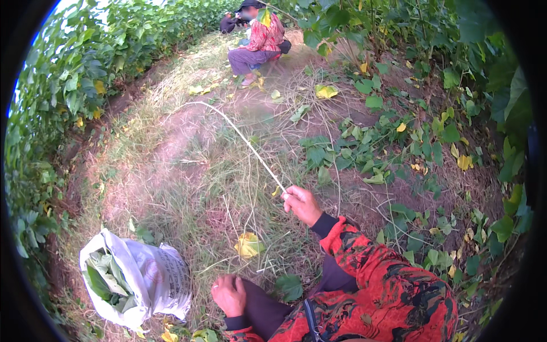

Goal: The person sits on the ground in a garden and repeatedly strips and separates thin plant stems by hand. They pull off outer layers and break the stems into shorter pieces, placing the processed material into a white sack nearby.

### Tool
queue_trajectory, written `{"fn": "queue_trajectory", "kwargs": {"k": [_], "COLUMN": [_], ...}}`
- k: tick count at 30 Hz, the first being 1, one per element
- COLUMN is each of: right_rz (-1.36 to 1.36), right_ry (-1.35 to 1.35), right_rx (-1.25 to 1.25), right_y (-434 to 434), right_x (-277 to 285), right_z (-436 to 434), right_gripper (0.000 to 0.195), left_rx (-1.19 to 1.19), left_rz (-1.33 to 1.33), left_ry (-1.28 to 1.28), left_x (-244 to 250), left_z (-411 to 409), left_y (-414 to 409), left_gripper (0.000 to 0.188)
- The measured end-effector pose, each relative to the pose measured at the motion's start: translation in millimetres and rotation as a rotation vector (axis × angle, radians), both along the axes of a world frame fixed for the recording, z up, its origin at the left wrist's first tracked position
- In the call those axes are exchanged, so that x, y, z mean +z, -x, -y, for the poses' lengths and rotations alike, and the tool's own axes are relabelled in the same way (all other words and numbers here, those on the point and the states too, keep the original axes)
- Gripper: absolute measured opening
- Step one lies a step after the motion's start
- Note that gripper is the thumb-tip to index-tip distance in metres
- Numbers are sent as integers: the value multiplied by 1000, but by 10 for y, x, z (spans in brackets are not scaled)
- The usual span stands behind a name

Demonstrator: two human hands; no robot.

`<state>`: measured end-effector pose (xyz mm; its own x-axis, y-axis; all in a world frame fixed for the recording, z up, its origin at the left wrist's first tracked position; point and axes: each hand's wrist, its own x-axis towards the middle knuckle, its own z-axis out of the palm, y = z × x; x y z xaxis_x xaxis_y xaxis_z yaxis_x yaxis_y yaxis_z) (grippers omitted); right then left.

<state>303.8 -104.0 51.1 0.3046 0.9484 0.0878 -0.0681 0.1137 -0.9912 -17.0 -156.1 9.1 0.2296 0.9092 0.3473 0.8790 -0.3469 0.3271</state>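
Observation:
My right hand point(301, 205) is stretched forward and pinches one end of a long, thin, pale stem point(252, 147). The stem arcs away to the upper left above the grass, its far end bending down. On my knee rests my left hand point(229, 295), fingers curled; whether it holds anything cannot be seen. To its left stands a white woven sack point(164, 273) bearing print, its mouth open and green leaves point(107, 278) inside. A yellow leaf point(249, 246) lies on the grass between the two hands.
A person point(265, 38) in a red patterned top sits on a low stool farther up the path, with someone in dark clothes beyond. Leafy green plants point(72, 64) line both sides. Loose stems point(316, 94) and fallen leaves are scattered over the ground.

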Motion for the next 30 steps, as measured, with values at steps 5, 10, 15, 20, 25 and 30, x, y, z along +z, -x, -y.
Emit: {"fn": "queue_trajectory", "kwargs": {"k": [5,10,15,20,25,30], "right_rz": [-18,-13,-7,-26,2,-28], "right_ry": [10,-22,-50,-79,-74,-51], "right_rx": [3,5,0,6,-11,-16], "right_y": [11,14,-1,-4,-1,-14], "right_x": [-58,-130,-194,-232,-227,-176], "right_z": [-2,-14,-55,-66,-66,-50], "right_gripper": [13,14,14,14,15,16], "left_rx": [-13,-17,-13,-17,-13,-24], "left_rz": [10,9,18,20,15,19], "left_ry": [-20,2,7,-10,-4,-12], "left_x": [-12,3,13,2,1,7], "left_z": [8,9,12,7,1,0], "left_y": [14,19,15,16,14,9], "left_gripper": [12,12,13,13,12,11]}}
